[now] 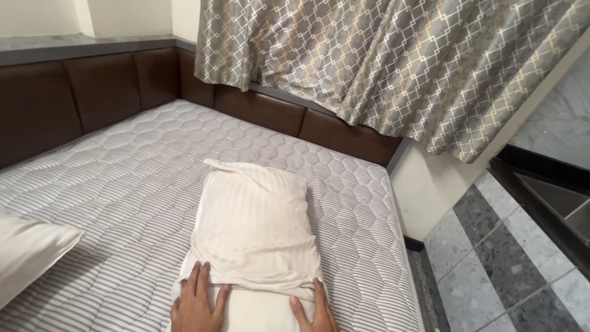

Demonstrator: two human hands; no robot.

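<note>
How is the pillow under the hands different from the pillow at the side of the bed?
The middle pillow shows nearly whole, while the side pillow is cut off by the picture's left edge. Both hands, left hand and right hand, rest on the middle pillow's near end; nothing touches the side pillow. The middle pillow's case is bunched and wrinkled; the side pillow looks smooth. Both are cream and lie on the grey striped mattress.
</note>
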